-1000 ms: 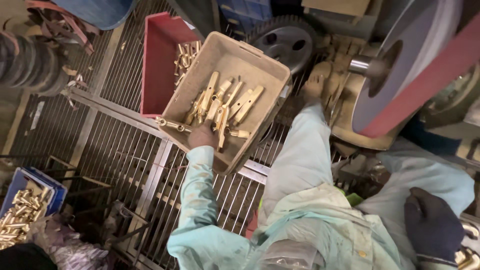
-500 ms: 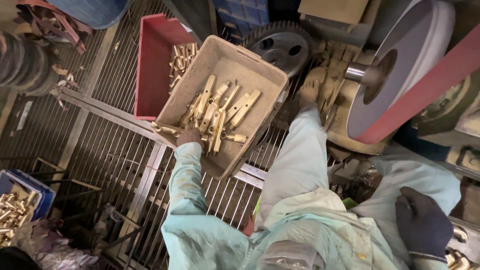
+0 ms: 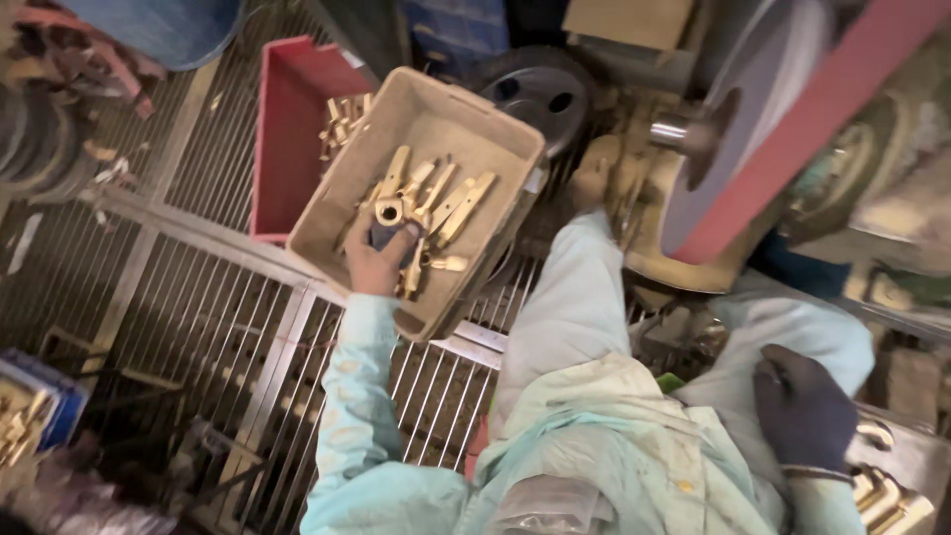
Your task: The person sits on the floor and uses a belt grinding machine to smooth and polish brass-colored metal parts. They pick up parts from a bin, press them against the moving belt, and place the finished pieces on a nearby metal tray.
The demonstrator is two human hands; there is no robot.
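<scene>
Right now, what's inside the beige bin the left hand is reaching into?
The beige bin holds loose brass parts. The left hand grips one ring-ended piece. Whatever lies under the hand and the pile is covered.

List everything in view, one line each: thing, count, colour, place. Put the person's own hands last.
beige bin: one, tan, centre, tilted on the metal grating
brass parts: many, gold, loose in the beige bin
red bin: one, red, left of the beige bin, holding a few brass parts
metal grating: grey, lower left
grinding wheel: one, grey with a red belt, upper right
blue tray: one, blue, left edge, with brass parts
left hand: bare, in the beige bin, gripping a brass part
right hand: dark glove, lower right, resting on the knee
</scene>
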